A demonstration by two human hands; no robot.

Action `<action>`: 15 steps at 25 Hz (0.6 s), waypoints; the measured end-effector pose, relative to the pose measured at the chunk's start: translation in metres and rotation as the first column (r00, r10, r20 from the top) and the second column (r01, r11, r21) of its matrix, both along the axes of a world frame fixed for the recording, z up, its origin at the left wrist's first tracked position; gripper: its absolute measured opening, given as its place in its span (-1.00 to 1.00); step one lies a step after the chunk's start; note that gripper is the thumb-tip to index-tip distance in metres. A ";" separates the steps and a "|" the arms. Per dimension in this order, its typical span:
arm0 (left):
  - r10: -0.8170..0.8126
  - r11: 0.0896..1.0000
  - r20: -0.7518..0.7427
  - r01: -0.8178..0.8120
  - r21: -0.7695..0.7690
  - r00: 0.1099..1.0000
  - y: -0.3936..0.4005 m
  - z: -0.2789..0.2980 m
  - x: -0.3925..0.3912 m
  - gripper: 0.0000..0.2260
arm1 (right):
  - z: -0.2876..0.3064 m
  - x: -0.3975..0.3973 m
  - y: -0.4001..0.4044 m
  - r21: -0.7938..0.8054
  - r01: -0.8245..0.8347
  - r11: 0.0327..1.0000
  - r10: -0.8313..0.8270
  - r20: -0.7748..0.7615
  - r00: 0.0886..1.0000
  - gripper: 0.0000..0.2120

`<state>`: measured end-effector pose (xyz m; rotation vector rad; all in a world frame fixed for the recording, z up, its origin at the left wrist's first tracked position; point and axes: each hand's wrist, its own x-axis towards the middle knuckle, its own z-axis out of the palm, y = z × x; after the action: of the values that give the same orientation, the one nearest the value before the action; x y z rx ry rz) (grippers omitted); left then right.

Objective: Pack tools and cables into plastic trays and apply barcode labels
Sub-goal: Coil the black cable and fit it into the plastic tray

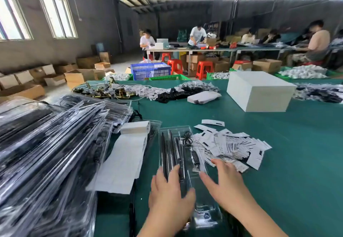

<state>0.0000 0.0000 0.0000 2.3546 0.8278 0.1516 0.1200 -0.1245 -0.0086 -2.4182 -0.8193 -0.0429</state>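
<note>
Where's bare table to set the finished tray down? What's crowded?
Freest: the green table right of the loose label pile, running back to the white box. A second bare strip lies between the clear tray and the black cable heap. Crowded: the whole left side under the stack of packed trays and the label backing sheet.

Scanning for print — nothing legible anywhere. The loose barcode labels (230,146) heaped on the green table (287,162) show black bars and lines of tiny type, all too blurred to make out. The white label strip (123,160) and the white box (259,90) — blank faces, no words.
</note>
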 end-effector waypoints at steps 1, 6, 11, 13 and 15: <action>0.055 0.997 -0.095 -0.060 -0.049 0.994 0.005 0.000 0.014 -0.41 | 0.002 0.009 0.010 -0.124 0.004 0.992 -0.019 -0.123 0.992 -0.36; 0.152 0.985 0.021 -0.150 -0.091 0.988 0.026 -0.006 0.054 -0.55 | 0.003 0.031 0.034 -0.102 -0.017 0.995 -0.019 -0.342 0.939 -0.45; 0.106 0.975 0.352 -0.028 -0.220 0.930 0.056 0.009 0.086 -0.54 | 0.010 0.073 0.045 0.290 0.090 0.953 0.059 -0.465 0.883 -0.55; 0.018 0.994 0.413 0.030 -0.109 0.911 0.064 0.012 0.099 -0.51 | 0.010 0.088 0.052 0.351 0.140 0.926 0.055 -0.492 0.869 -0.52; -0.063 0.998 0.348 0.063 0.012 0.935 0.072 0.009 0.108 -0.50 | 0.010 0.095 0.057 0.352 0.179 0.919 0.013 -0.479 0.878 -0.50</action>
<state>0.1076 0.0718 0.0088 2.2587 0.5772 0.5257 0.2145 -0.0671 0.0018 -1.9602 -0.4254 0.3158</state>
